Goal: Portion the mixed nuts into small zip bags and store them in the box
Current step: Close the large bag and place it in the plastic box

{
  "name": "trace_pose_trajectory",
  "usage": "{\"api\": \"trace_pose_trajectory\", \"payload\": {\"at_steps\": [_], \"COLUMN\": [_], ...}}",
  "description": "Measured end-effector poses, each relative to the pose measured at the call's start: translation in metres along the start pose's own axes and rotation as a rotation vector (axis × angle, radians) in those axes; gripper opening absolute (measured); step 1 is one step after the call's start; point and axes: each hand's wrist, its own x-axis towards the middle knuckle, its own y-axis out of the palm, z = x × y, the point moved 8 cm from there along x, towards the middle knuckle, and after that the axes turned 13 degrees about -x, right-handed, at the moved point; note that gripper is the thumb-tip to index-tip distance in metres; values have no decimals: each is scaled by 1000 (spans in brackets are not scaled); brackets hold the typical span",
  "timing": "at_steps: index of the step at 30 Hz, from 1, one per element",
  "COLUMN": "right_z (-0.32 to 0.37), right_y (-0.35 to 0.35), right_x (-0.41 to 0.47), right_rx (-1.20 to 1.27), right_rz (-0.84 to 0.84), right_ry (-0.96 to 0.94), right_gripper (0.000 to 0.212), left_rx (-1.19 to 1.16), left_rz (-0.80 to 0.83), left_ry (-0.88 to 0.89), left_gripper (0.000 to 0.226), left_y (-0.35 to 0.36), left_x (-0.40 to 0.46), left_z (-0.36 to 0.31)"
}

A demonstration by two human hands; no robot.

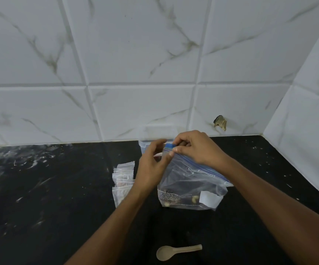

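Black stone with pale flecks forms the counter [40, 197], and on it stands a large clear zip bag [191, 186] with a blue seal strip along its top edge; a few nuts [181, 201] lie at its bottom, beside a white label. The right hand [193, 146] pinches the blue slider end of the seal between thumb and curled fingers, at the bag's upper left corner. The left hand [152, 165] is just beside it, its thumb and fingertips meeting the bag's top edge right below the right hand's grip, fingers bent around the plastic. To the left of the large bag, partly hidden by the left wrist, a loose stack of small zip bags [122, 180] lies flat on the counter; some show brownish contents. Behind both hands, against the white marbled wall tiles [135, 54], stands a clear plastic box [145, 138], mostly blocked from view. Near the bottom edge, a pale beige spoon [176, 251] rests on the counter, well apart from the bags.
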Motion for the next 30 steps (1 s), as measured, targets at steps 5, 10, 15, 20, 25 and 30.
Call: {"api": "trace_pose_trajectory", "payload": {"at_steps": [5, 10, 15, 20, 25, 30], "right_z": [-37, -107, -126, -116, -128, -162], "right_y": [6, 1, -9, -11, -17, 28], "right_x": [-19, -59, -70, -66, -76, -107], "right_rx": [-53, -362, -147, -112, 30, 516], "right_rz": [195, 278, 87, 8, -151, -121], "right_ry": [54, 189, 266, 224, 243, 414], "right_gripper": [41, 13, 7, 17, 32, 51], "left_rx": [7, -98, 230, 941, 1059, 1007], "left_rz": [-32, -104, -165, 179, 567, 549], "left_ry": [5, -45, 49, 773, 392, 329], "left_gripper": [9, 12, 16, 32, 25, 13], "left_y": [-2, -22, -10, 96, 153, 157], "left_x": [16, 11, 3, -18, 7, 19], "left_z": [-14, -2, -12, -76, -43, -40]}}
